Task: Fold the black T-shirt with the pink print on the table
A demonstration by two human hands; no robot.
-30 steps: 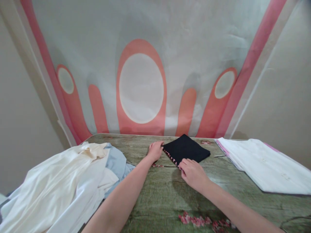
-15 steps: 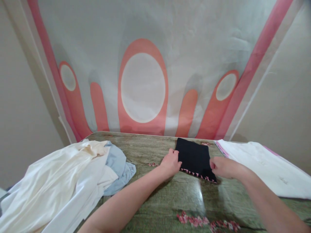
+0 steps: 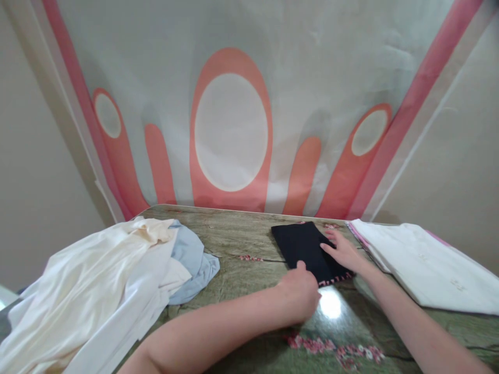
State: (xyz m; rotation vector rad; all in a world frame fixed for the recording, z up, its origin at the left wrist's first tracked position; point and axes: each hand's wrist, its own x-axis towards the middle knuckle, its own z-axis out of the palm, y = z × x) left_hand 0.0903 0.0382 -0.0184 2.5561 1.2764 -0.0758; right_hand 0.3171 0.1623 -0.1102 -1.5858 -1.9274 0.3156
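A folded black garment (image 3: 300,243) with pink lettering along its near edge lies on the table, turned slightly askew. My left hand (image 3: 298,292) is closed at its near left corner, thumb on top of the cloth; the curled fingers are mostly hidden beneath. On the garment's right side rests my right hand (image 3: 345,253), its fingers spread and partly over the black fabric. To the right of that hand sits a stack of folded white clothes (image 3: 440,267) with pink edges showing.
A loose heap of cream and white clothes (image 3: 89,280) covers the table's left side, with a light blue piece (image 3: 191,259) at its right edge. The wood-patterned table (image 3: 234,236) has printed pink flowers. Behind it hangs a grey and coral backdrop (image 3: 167,62).
The black garment has turned, its far end swinging left. My left hand has moved from its left edge to the near corner; my right hand has opened from a pinch and spread.
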